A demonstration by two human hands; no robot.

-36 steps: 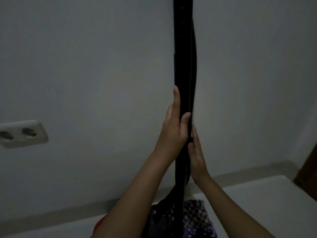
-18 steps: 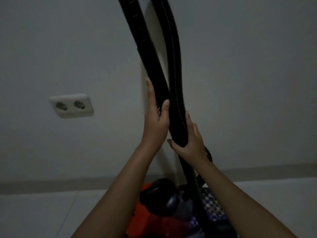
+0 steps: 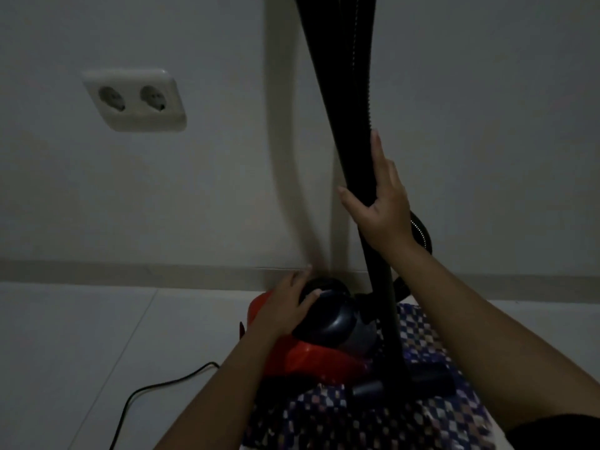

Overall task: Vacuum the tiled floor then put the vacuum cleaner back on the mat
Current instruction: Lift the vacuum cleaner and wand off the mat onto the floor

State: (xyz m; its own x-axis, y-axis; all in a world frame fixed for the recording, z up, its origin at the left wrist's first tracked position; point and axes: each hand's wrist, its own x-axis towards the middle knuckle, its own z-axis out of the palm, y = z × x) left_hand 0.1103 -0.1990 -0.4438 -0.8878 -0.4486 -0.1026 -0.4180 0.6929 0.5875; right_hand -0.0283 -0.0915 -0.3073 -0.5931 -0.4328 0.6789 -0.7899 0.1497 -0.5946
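A red vacuum cleaner (image 3: 302,354) with a dark domed top sits on a blue-and-white checkered mat (image 3: 373,414) against the wall. Its black wand and ribbed hose (image 3: 344,92) stand upright, running out of the top of the view. My right hand (image 3: 384,203) wraps around the wand and hose at mid height. My left hand (image 3: 285,306) rests on the dark top of the vacuum body, fingers spread over it. The wand's lower end meets a dark floor nozzle (image 3: 428,381) on the mat.
A white double wall socket (image 3: 134,100) is on the wall at upper left. A black power cord (image 3: 152,391) lies curled on the pale floor tiles (image 3: 65,352) left of the vacuum. A grey skirting board (image 3: 130,271) runs along the wall's foot.
My left hand has let go of the wand and dropped onto the vacuum body. My right hand has slid up around the wand and hose. The view has tilted down.
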